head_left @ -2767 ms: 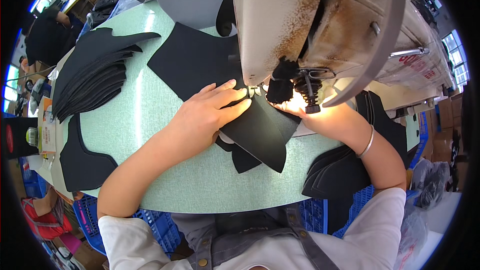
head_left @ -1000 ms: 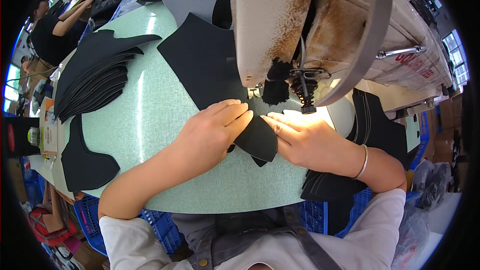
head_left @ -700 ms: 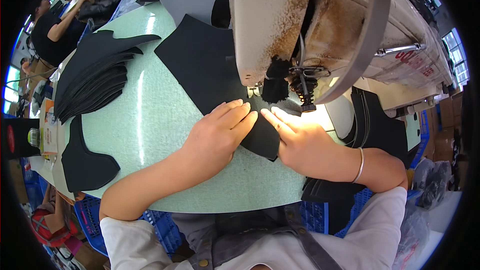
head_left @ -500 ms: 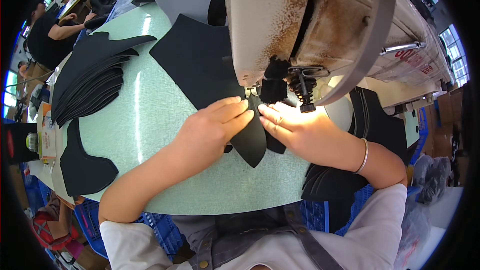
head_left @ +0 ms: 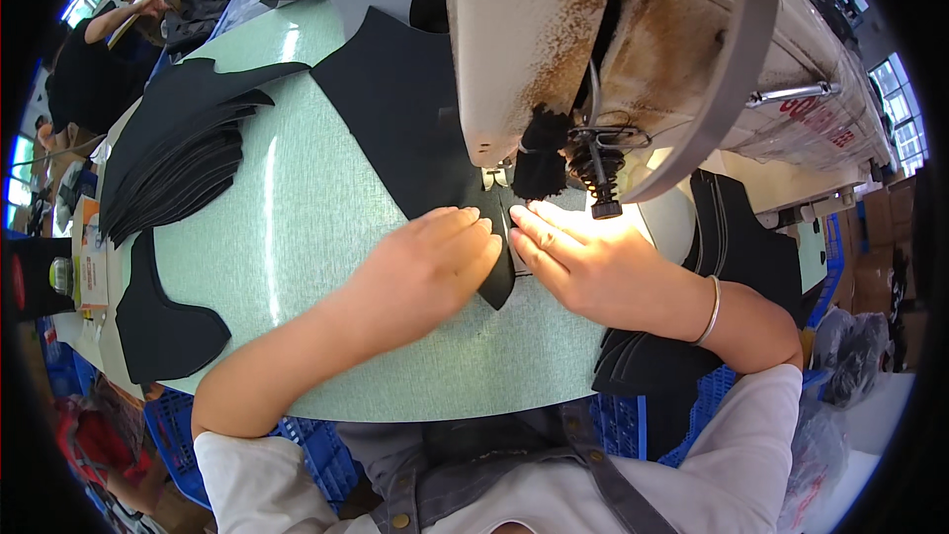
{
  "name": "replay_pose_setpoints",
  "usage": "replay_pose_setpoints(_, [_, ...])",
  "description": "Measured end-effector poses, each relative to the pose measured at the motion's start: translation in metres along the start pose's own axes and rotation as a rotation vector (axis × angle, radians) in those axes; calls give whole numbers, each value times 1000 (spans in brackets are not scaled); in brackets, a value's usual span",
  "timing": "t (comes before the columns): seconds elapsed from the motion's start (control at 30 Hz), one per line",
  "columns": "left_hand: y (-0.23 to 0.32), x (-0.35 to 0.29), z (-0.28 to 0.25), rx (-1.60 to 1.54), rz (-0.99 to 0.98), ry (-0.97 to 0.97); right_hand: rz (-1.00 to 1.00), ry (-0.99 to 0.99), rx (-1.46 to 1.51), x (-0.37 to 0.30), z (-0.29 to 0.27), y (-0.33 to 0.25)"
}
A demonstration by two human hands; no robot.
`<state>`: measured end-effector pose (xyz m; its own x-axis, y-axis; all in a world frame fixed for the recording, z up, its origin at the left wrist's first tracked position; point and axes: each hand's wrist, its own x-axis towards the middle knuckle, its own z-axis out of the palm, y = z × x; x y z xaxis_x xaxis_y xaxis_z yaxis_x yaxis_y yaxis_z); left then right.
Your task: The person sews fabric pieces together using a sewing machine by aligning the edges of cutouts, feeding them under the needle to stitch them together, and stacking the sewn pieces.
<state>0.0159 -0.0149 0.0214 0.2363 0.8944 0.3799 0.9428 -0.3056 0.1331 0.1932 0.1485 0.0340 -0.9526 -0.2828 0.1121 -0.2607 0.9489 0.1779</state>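
Note:
A large black fabric panel (head_left: 395,109) lies under the presser foot (head_left: 494,178) of a sewing machine. Its narrow pointed end (head_left: 498,289) reaches toward me between my hands. On the left side of this strip, my left hand (head_left: 430,262) presses down with its fingers together and extended. My right hand (head_left: 583,262) lies on the other side, fingers stretched flat on the material close to the foot. Neither hand visibly grips anything; my left thumb is hidden. The machine's head (head_left: 529,40) stands just beyond my fingertips and hides part of the panel.
A stack of black cut pieces (head_left: 183,158) and a single curved piece (head_left: 168,321) lie at left. More black pieces hang over the table's near-right edge (head_left: 652,366). Blue crates (head_left: 316,460) stand below the table. Another person (head_left: 89,79) is at far left.
The panel has slid away from me under the machine, its pointed end now farther from the near edge. My hands stay beside it, the left slightly lower. The other person's arm has risen.

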Motion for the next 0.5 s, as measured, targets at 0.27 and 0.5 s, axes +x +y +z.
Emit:
replay_pose_setpoints(0.27, [-11, -2, -1, -146, -140, -38, -10, 106, 112, 4, 7, 9])
replay_pose_setpoints(0.5, [-7, 3, 3, 107, -32, 71, 59, 170, 181, 4, 18, 13])
